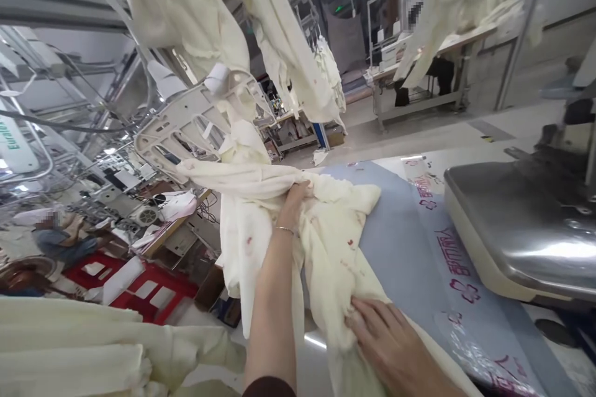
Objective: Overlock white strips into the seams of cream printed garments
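Cloth (330,229), pale yellow with small reddish prints, lies bunched over the near left edge of a blue-grey counter (386,229), part of it hanging down beyond that edge. The left hand (300,191), a thin bracelet at its wrist, reaches up to the gathered top of the cloth; its fingers are closed on a fold and partly hidden by it. Nearer the wearer, the right hand (391,335) lies palm down on the lower stretch of the cloth, its fingers bent and clutching the material at their tips.

Right of the cloth, clear plastic (454,254) printed with pink characters and flowers covers part of the counter. Farther right of the cloth stands a machine (526,217) with a shiny metal top — its upper parts are blurred. Above and beyond the cloth hang more pale garments (298,43), near an off-white slotted frame (162,130). Left of the cloth, and lower, are red plastic crates (172,285) and a seated person (60,239) in blue; a pleated pale garment (69,347) fills the space closer in.
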Motion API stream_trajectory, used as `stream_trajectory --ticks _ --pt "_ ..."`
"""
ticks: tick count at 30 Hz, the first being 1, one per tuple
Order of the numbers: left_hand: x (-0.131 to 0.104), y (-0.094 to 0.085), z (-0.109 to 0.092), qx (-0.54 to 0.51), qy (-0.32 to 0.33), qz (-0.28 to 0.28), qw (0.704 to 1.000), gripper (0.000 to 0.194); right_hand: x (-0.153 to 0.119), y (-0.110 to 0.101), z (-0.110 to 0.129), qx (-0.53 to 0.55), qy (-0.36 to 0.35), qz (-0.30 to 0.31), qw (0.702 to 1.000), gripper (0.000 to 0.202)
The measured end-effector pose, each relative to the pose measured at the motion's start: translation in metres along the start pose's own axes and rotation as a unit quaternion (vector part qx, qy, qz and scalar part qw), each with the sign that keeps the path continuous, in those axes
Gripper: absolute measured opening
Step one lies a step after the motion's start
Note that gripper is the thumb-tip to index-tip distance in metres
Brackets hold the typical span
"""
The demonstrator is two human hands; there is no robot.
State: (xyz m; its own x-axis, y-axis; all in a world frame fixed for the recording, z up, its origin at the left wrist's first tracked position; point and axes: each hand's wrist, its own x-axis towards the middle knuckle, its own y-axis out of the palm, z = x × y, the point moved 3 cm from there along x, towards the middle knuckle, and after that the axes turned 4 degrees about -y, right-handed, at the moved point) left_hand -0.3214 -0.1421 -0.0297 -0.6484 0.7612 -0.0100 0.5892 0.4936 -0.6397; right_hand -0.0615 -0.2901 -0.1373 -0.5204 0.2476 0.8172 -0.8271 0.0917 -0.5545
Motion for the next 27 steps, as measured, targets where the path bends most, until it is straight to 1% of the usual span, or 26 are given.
stream_trajectory --ticks 2,3,5,7,8,9,10,11,12,13,14,15,16,18,19,20,22,23,24,25,27 --pt "-0.024 -0.007 0.002 0.038 0.036 0.036 0.998 0.031 0.01 -0.005 -0.014 0.033 0.015 0.004 0.999 0.037" --pt "-0.042 -0.01 0.003 0.058 0.06 0.048 0.995 0.031 0.016 -0.013 -0.024 0.045 0.033 0.007 0.998 0.034" --pt "-0.09 -0.015 0.001 0.081 0.115 0.07 0.988 0.033 0.031 -0.036 -0.048 0.058 0.078 0.013 0.995 0.029" --pt "-0.149 -0.017 -0.003 0.084 0.177 0.089 0.977 0.042 0.047 -0.06 -0.07 0.055 0.121 0.016 0.991 0.028" --pt "-0.178 -0.016 -0.007 0.08 0.217 0.098 0.968 0.043 0.055 -0.07 -0.078 0.052 0.139 0.014 0.989 0.028" --pt "-0.206 -0.014 -0.012 0.075 0.289 0.096 0.949 0.042 0.062 -0.078 -0.085 0.049 0.156 0.015 0.986 0.028" --pt "-0.227 -0.011 -0.016 0.068 0.337 0.073 0.936 0.046 0.069 -0.083 -0.091 0.043 0.171 0.014 0.984 0.029" --pt "-0.242 -0.005 -0.02 0.071 0.381 0.058 0.92 0.051 0.074 -0.086 -0.096 0.036 0.183 0.015 0.982 0.03" --pt "-0.25 0.005 -0.023 0.082 0.419 0.05 0.903 0.054 0.079 -0.087 -0.1 0.026 0.194 0.016 0.98 0.031" --pt "-0.249 0.018 -0.024 0.109 0.439 0.051 0.891 0.056 0.082 -0.087 -0.104 0.013 0.203 0.018 0.979 0.032" --pt "-0.242 0.034 -0.023 0.144 0.445 0.061 0.882 0.054 0.082 -0.087 -0.106 -0.001 0.209 0.021 0.978 0.032" --pt "-0.229 0.052 -0.02 0.184 0.441 0.079 0.875 0.05 0.08 -0.089 -0.108 -0.016 0.211 0.025 0.977 0.032" --pt "-0.213 0.068 -0.016 0.223 0.417 0.09 0.877 0.044 0.074 -0.091 -0.108 -0.029 0.209 0.03 0.977 0.032" --pt "-0.183 0.091 -0.005 0.243 0.391 0.094 0.883 0.033 0.054 -0.103 -0.103 -0.053 0.187 0.035 0.98 0.032" --pt "-0.173 0.098 -0.001 0.242 0.388 0.093 0.884 0.031 0.04 -0.111 -0.099 -0.062 0.169 0.035 0.983 0.034" --pt "-0.168 0.101 0.001 0.235 0.393 0.092 0.884 0.03 0.024 -0.119 -0.094 -0.069 0.145 0.032 0.986 0.036" --pt "-0.172 0.101 -0.001 0.218 0.41 0.089 0.881 0.035 -0.01 -0.133 -0.086 -0.087 0.114 0.016 0.99 0.033" --pt "-0.18 0.1 -0.006 0.206 0.423 0.089 0.878 0.038 -0.025 -0.137 -0.082 -0.11 0.116 0.005 0.987 0.03" --pt "-0.189 0.099 -0.013 0.192 0.44 0.096 0.872 0.04 -0.037 -0.137 -0.079 -0.161 0.115 -0.006 0.98 0.028" --pt "-0.2 0.1 -0.021 0.182 0.458 0.115 0.862 0.039 -0.046 -0.134 -0.075 -0.161 0.115 0.008 0.98 0.028" --pt "-0.221 0.107 -0.036 0.183 0.484 0.176 0.838 0.03 -0.055 -0.12 -0.065 -0.144 0.09 0.036 0.985 0.026"
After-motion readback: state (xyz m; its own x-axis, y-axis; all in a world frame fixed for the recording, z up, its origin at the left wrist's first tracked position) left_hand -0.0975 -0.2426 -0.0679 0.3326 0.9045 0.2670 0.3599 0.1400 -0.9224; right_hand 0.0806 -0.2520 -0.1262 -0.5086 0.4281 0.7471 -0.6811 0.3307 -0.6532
